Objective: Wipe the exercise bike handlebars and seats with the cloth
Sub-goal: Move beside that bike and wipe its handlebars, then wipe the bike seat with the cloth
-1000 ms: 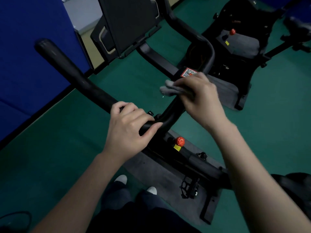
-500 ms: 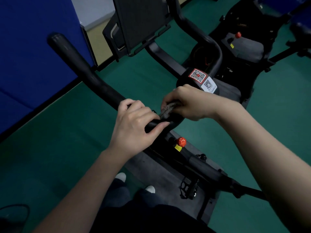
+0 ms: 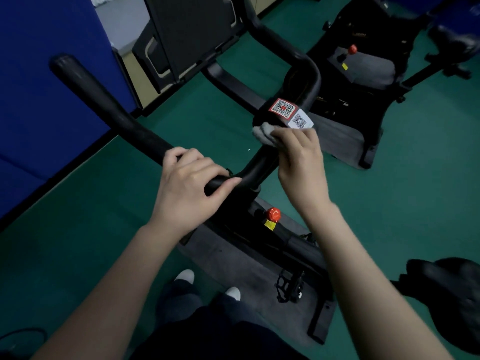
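**Two grips, one firm and one soft**

Both hands are on the near bike's black handlebar. The left hand is wrapped over the bar close to the centre stem, its fingers curled across the top and the thumb pressed along the near side. The right hand sits further up the right-hand arm of the bar. Its fingers are clamped on a small grey cloth and bunch it against the tube just below the two QR stickers.

The cloth looks light, limp and thin, and crumples into whatever shape the hand gives it. It is probably best held as it is here, as a wad in the palm with the fingers folding it round the tube so it reaches more than the top face. A loose corner sticks out past the fingertips and could drag or slip free on a fast stroke.

The bar looks rigid, with a smooth, faintly shiny skin, so the cloth should slide along it easily. It will not give under pressure, though the frame may rock a little, which is likely why the other hand braces it. The stickers are the delicate part: rubbing hard at their edges could lift a corner, so lighter strokes along them seem wise.

A dark, blurred shape at lower right looks to be the seat, well apart from both hands and not yet reached. A red knob stands on the frame below the bar. A second bike stands beyond on the green floor.
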### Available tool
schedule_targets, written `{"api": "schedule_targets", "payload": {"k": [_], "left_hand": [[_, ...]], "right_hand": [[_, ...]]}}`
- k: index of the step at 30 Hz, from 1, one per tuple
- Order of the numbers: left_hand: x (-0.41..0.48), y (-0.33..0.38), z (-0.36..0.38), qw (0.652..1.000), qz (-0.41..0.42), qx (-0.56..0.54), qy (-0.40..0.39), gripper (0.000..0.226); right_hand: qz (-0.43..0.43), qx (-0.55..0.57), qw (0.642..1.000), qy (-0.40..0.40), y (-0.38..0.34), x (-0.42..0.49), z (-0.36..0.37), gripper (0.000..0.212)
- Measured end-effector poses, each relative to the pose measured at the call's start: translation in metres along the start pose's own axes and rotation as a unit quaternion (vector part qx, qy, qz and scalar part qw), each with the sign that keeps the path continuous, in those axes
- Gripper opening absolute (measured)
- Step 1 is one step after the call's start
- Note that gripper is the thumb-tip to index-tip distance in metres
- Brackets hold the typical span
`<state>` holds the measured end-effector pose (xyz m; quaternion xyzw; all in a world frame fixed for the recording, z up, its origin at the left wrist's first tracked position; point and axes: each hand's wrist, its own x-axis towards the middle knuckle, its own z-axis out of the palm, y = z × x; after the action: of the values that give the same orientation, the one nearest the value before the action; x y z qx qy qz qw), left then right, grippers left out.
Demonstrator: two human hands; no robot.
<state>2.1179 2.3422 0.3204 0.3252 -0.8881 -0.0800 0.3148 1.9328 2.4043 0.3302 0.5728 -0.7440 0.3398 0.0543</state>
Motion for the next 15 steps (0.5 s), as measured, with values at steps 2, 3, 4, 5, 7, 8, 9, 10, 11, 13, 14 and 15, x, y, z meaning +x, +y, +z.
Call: {"api": "schedule_targets", "payload": {"k": [2, 3, 4, 5, 7, 8, 9, 10, 11, 13, 14, 15], "left_hand": [[0.000, 0.001, -0.002, 1.000, 0.006, 0.008, -0.012, 0.038], [0.000, 0.001, -0.003, 1.000, 0.009, 0.012, -0.019, 0.039], [-0.001, 0.001, -0.004, 0.999, 0.012, 0.016, -0.028, 0.040], [-0.001, 0.001, -0.006, 0.999, 0.016, 0.021, -0.036, 0.041], [-0.001, 0.000, -0.008, 0.998, 0.027, 0.028, -0.052, 0.044], [-0.002, 0.000, -0.009, 0.997, 0.032, 0.029, -0.060, 0.045], [-0.002, 0.000, -0.010, 0.997, 0.040, 0.027, -0.067, 0.045], [-0.002, 0.001, -0.011, 0.996, 0.049, 0.024, -0.075, 0.045], [-0.003, 0.002, -0.012, 0.995, 0.061, 0.017, -0.082, 0.044], [-0.004, 0.006, -0.013, 0.993, 0.084, 0.000, -0.086, 0.040], [-0.005, 0.009, -0.013, 0.991, 0.099, -0.013, -0.085, 0.039], [-0.007, 0.012, -0.014, 0.990, 0.112, -0.026, -0.084, 0.038]], "right_hand": [[0.062, 0.031, 0.997, 0.046, -0.001, -0.013, 0.002, 0.028], [0.092, 0.051, 0.993, 0.055, -0.002, -0.019, 0.002, 0.027], [0.121, 0.073, 0.988, 0.058, -0.003, -0.025, 0.002, 0.026], [0.148, 0.094, 0.983, 0.057, -0.003, -0.030, 0.001, 0.024], [0.193, 0.117, 0.973, 0.050, -0.002, -0.043, -0.003, 0.020], [0.209, 0.117, 0.970, 0.047, -0.002, -0.049, -0.005, 0.018], [0.223, 0.113, 0.967, 0.052, -0.003, -0.056, -0.008, 0.017], [0.236, 0.109, 0.964, 0.060, -0.004, -0.062, -0.010, 0.017], [0.249, 0.104, 0.961, 0.068, -0.006, -0.068, -0.012, 0.017], [0.271, 0.101, 0.955, 0.069, -0.011, -0.080, -0.015, 0.017], [0.284, 0.100, 0.951, 0.068, -0.015, -0.087, -0.016, 0.016], [0.296, 0.098, 0.948, 0.066, -0.018, -0.094, -0.016, 0.016]]}}
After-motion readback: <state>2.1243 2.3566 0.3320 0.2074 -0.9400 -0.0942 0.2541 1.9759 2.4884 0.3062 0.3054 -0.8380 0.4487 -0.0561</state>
